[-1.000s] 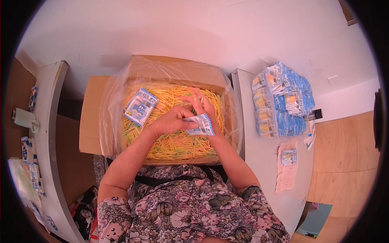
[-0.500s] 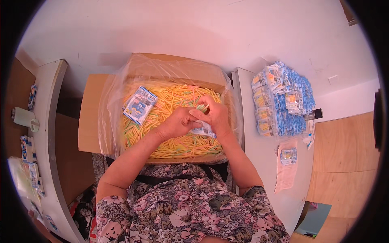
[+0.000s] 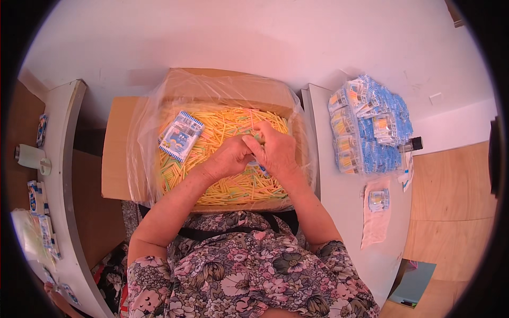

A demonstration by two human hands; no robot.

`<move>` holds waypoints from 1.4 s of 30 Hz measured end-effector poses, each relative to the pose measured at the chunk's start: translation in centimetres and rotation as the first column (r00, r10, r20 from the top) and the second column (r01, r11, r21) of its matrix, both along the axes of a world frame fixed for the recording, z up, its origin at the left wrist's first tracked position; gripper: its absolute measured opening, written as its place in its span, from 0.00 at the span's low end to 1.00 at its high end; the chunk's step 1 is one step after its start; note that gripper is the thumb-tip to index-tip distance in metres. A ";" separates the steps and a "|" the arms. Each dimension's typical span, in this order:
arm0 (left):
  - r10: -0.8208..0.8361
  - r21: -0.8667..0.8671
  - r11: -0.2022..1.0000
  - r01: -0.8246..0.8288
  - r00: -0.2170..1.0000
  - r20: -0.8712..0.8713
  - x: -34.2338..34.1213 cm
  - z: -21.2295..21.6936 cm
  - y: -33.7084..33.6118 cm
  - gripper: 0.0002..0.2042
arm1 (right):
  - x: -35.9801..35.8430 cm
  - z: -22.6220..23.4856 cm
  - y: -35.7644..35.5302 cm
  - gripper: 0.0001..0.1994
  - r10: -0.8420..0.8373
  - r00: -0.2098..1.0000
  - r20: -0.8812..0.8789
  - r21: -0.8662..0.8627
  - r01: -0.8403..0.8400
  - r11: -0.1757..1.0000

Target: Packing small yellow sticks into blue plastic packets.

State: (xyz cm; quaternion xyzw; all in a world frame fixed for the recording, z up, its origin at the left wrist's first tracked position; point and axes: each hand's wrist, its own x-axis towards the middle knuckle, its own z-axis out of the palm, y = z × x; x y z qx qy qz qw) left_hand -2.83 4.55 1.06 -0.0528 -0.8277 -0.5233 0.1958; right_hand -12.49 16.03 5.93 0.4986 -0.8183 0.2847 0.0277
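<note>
Over the open carton my two hands meet, fingers closed. My right hand (image 3: 278,150) pinches a few short coloured sticks (image 3: 258,139), mostly covered by its fingers. My left hand (image 3: 229,155) holds a small clear-and-blue plastic packet (image 3: 256,166); only a bit of it shows below the hands. Beneath them, a mass of thin yellow, pink and green sticks (image 3: 228,190) fills the plastic-lined cardboard box (image 3: 121,153). On the sticks at the left lies a stack of flat blue-and-clear packets (image 3: 182,136).
Filled packets (image 3: 366,127) are piled on the right-hand table (image 3: 339,212), beside a pink cloth (image 3: 375,228) bearing one packet (image 3: 378,200). A left table (image 3: 66,159) carries a white cylindrical container (image 3: 32,156) and more packets. Another person's hand (image 3: 55,294) shows at lower left.
My hands have drawn closer together, and my right fingers have closed further over the sticks. Less of the packet shows below them than before.
</note>
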 end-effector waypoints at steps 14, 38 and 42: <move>0.023 0.600 0.791 -0.116 0.987 0.160 -0.2 -0.1 -2.3 0.08 | -0.8 -2.9 7.3 0.09 0.060 0.923 0.381 0.042 -0.082 0.996; -0.026 0.726 0.665 -0.176 0.966 0.257 0.0 0.6 -1.6 0.10 | -3.0 4.0 4.6 0.10 0.179 0.249 0.952 -0.237 0.228 0.944; -0.005 0.680 0.707 -0.195 0.960 0.281 0.0 0.6 -1.7 0.11 | -3.0 3.1 5.6 0.10 0.018 0.376 0.927 -0.111 0.228 0.967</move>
